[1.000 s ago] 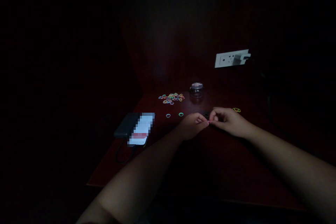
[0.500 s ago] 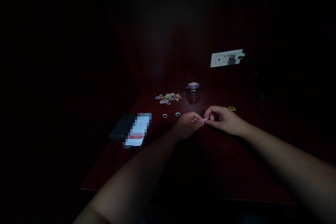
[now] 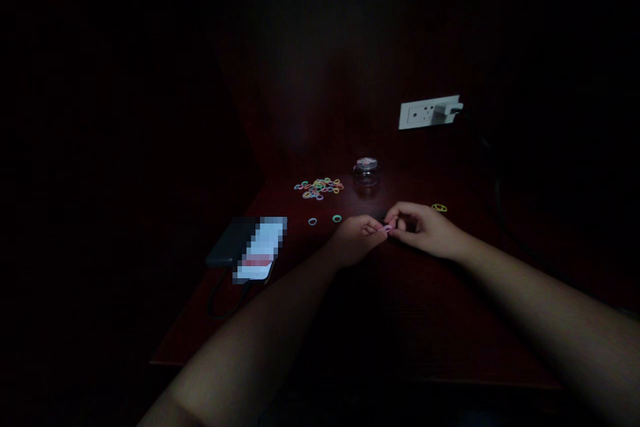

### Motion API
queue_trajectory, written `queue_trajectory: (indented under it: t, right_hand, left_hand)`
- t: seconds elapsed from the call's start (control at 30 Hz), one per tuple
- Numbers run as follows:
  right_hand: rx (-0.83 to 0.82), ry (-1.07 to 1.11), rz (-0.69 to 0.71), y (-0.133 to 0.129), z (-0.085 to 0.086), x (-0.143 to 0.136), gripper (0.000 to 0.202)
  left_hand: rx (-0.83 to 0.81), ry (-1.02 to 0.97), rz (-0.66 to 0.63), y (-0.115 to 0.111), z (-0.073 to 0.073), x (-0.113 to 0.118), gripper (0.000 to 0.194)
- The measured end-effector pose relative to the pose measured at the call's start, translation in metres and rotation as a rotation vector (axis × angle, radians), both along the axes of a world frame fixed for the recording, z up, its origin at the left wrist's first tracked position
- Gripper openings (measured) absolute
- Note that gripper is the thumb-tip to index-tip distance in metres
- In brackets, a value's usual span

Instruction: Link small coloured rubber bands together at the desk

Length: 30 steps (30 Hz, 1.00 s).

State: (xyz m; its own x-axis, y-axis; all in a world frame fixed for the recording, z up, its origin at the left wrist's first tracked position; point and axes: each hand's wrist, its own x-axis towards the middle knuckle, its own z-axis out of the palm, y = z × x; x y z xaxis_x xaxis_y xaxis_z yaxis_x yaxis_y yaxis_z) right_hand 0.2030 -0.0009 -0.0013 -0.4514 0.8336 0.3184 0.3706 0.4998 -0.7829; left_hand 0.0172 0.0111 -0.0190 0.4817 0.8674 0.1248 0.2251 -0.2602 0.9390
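Between my two hands, above the dark red table (image 3: 350,340), is a small pink band (image 3: 387,229). My left hand (image 3: 356,240) pinches its left side between thumb and fingers. On the other side, my right hand (image 3: 423,230) has its thumb and fingertips closed on the same band. A green band (image 3: 337,219) and a pale blue band (image 3: 313,221) lie apart on the table, left of my left hand. Yellow bands (image 3: 439,207) rest just behind my right hand. Farther back is a loose pile of colourful bands (image 3: 320,188).
A clear round jar (image 3: 367,173) with a lid stands at the back. At the left lie a lit phone (image 3: 263,248), a dark flat box (image 3: 231,241) and a looped cable (image 3: 210,300). The wall socket (image 3: 420,113) holds a plug with a hanging cord.
The pink band shows a slightly more open loop between my fingertips. The whole view has shifted slightly; my hands stay nearly in place.
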Motion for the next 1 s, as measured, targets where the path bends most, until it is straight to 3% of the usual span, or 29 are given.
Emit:
queue_trajectory:
  t: [0.23, 0.53, 1.0]
  right_hand:
    - [0.079, -0.081, -0.025, 0.0014, -0.0001, 0.0017, 0.020]
    - [0.058, -0.108, -0.071, 0.0024, 0.0005, 0.0027, 0.025]
    - [0.041, -0.117, -0.050, 0.0019, 0.0004, 0.0023, 0.022]
  left_hand:
    - [0.006, 0.004, -0.023, 0.0030, -0.0038, -0.0018, 0.022]
    - [-0.030, -0.091, 0.013, 0.0028, -0.0060, 0.0009, 0.022]
    - [-0.033, -0.070, -0.004, 0.0016, -0.0033, 0.0008, 0.018]
